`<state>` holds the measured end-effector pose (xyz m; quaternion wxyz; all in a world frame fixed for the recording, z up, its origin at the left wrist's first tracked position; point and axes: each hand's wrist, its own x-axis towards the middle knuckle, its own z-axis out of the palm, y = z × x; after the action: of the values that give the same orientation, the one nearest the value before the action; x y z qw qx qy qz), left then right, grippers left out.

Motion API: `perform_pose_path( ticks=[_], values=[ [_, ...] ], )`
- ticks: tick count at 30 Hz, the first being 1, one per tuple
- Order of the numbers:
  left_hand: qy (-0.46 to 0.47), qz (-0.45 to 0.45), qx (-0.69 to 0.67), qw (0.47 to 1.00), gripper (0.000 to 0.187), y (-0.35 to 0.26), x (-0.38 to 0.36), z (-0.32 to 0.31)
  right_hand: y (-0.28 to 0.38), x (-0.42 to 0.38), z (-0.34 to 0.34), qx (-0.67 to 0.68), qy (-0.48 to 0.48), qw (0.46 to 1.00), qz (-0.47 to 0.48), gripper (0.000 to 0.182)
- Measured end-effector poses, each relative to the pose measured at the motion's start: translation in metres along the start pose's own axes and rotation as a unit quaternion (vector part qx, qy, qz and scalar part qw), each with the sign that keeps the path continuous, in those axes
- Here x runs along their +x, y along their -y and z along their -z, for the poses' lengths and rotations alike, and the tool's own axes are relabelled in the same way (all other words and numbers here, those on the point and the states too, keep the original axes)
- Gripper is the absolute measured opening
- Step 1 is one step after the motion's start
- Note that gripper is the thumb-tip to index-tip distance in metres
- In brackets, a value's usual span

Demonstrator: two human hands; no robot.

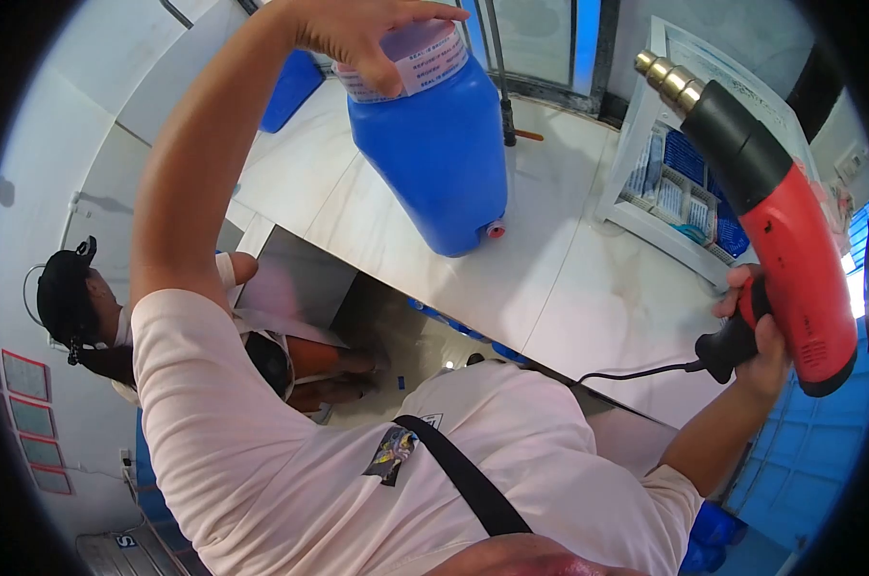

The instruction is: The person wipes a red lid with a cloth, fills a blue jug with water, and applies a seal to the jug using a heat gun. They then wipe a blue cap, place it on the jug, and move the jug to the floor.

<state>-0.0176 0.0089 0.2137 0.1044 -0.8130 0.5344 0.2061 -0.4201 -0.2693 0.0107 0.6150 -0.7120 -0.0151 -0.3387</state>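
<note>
On the white counter (pixel 549 288) stands a blue jug (pixel 434 154) with a small red-and-white spout near its base. A clear band with printed text (pixel 431 65) wraps its neck. My left hand (pixel 353 38) spans the jug's top, the thumb pressed against the band and the fingers reaching over the lid. To the right, my right hand (pixel 761 336) is closed round the black handle of a red-and-black heat gun (pixel 799 259). The gun's metal nozzle (pixel 669 84) points up and left, apart from the jug. A black cord runs from the handle.
A white-framed case (pixel 660 245) with blue and white items sits on the counter at right. Behind the jug are a dark rod (pixel 508 115) and a window. Another person in a black cap (pixel 67 298) is at left, below the counter's edge. Blue containers (pixel 713 533) show at lower right.
</note>
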Motion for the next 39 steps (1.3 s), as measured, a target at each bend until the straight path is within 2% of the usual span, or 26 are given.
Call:
perform_pose_path(
  ticks=[3,7,9,13,15,19,21,25,27,30,33,36,38,39],
  values=[
    [-0.012,-0.009,-0.03,0.999,0.134,0.007,0.001,-0.001,0.0,0.002,-0.009,-0.004,0.026,1.0,0.012,0.07],
    [-0.02,-0.029,-0.025,0.999,0.136,0.0,0.002,0.004,-0.006,0.005,-0.024,0.008,0.03,0.999,-0.02,0.075],
    [0.055,0.018,-0.001,0.998,0.138,-0.023,0.002,0.012,-0.011,0.007,-0.033,0.013,0.037,0.999,-0.026,0.077],
    [0.025,0.055,0.006,0.998,0.135,-0.008,0.006,0.005,-0.017,0.006,-0.041,0.007,0.027,0.999,-0.035,0.078],
    [0.007,0.009,0.028,1.0,0.134,-0.007,0.005,0.006,-0.02,0.004,-0.043,0.007,0.03,0.999,-0.04,0.078],
    [0.028,-0.01,0.024,0.999,0.136,-0.005,0.012,0.009,-0.026,0.001,-0.046,0.014,0.025,0.999,-0.046,0.077],
    [0.075,0.034,-0.032,0.996,0.139,-0.014,0.011,0.015,-0.03,0.001,-0.049,0.013,0.02,0.999,-0.046,0.076],
    [0.049,0.046,-0.067,0.995,0.14,-0.011,0.013,0.008,-0.04,0.0,-0.057,0.013,0.038,0.999,-0.028,0.073],
    [0.041,0.036,0.017,0.998,0.139,-0.005,0.013,0.008,-0.04,0.001,-0.061,0.011,0.03,0.999,-0.02,0.072],
    [0.039,0.001,0.021,0.999,0.137,0.002,0.015,0.005,-0.036,0.004,-0.064,0.028,0.024,0.999,-0.037,0.072],
    [0.05,0.016,0.03,0.998,0.135,0.004,0.016,0.007,-0.045,0.002,-0.068,0.043,0.027,0.998,-0.033,0.07],
    [0.054,0.009,0.025,0.998,0.133,0.006,0.017,0.009,-0.051,0.005,-0.07,0.057,0.075,0.996,-0.008,0.07],
    [0.066,0.015,-0.002,0.998,0.133,-0.002,0.014,0.017,-0.043,0.01,-0.075,-0.07,0.08,0.994,0.001,0.072],
    [0.078,0.022,-0.028,0.996,0.134,-0.008,0.011,0.019,-0.043,0.011,-0.078,-0.07,0.079,0.994,0.001,0.072]
  ],
)
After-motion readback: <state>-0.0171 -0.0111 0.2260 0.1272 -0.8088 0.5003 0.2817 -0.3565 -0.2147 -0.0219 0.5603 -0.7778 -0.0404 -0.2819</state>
